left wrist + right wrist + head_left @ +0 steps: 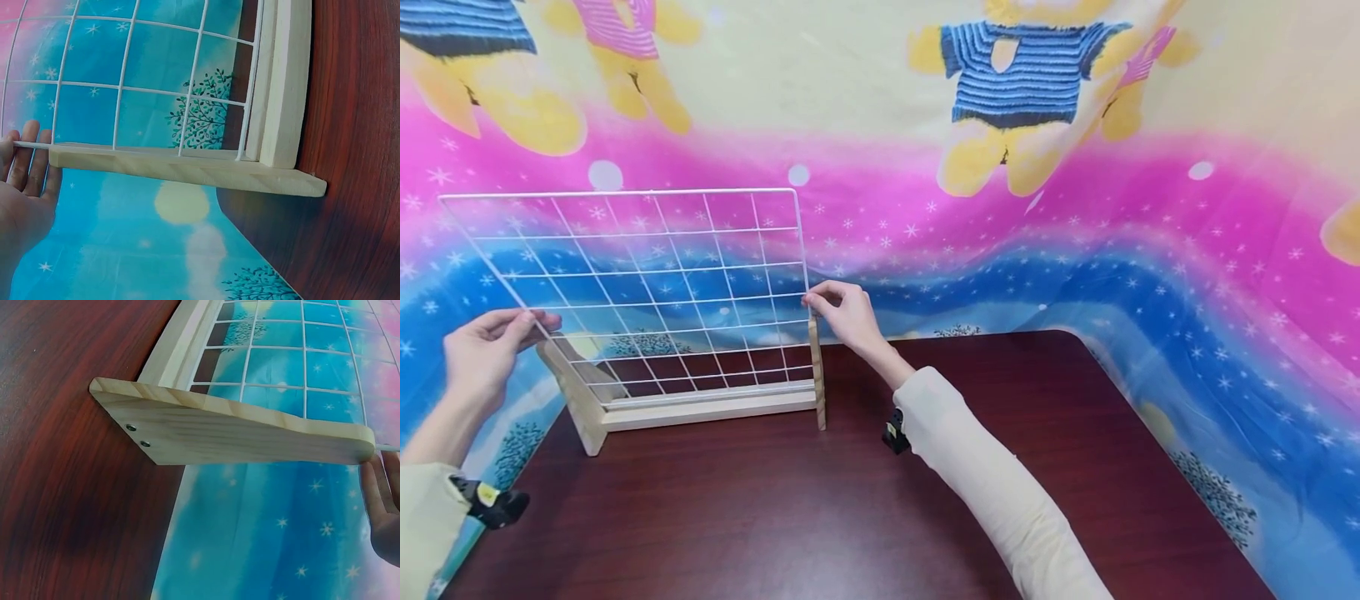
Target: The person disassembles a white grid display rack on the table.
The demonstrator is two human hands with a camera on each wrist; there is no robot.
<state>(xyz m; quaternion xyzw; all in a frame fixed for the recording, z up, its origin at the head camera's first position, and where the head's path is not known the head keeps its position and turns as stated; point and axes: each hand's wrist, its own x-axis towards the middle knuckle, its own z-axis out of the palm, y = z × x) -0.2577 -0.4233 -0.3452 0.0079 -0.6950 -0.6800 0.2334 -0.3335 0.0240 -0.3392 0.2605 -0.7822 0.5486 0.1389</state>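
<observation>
A white wire grid panel [658, 283] stands in a pale wooden stand, its lower edge along the wooden crossbar [715, 409]. My left hand [482, 354] pinches the panel's left side wire just above the left wooden side piece [576, 400]. On the far side, my right hand [848, 315] pinches the right side wire above the right side piece [817, 375]. In the left wrist view, the left fingers [34, 169] lie behind the wire by the side piece's tip. The right wrist view shows only part of the right hand [384, 506]; its thumb is hidden.
The stand rests on a dark red-brown wooden table [760, 508] with a rounded far right corner. A printed cloth [1037, 225] with bears and snowflakes hangs behind and beside the table. Two screws [138, 435] show on the right side piece's outer face.
</observation>
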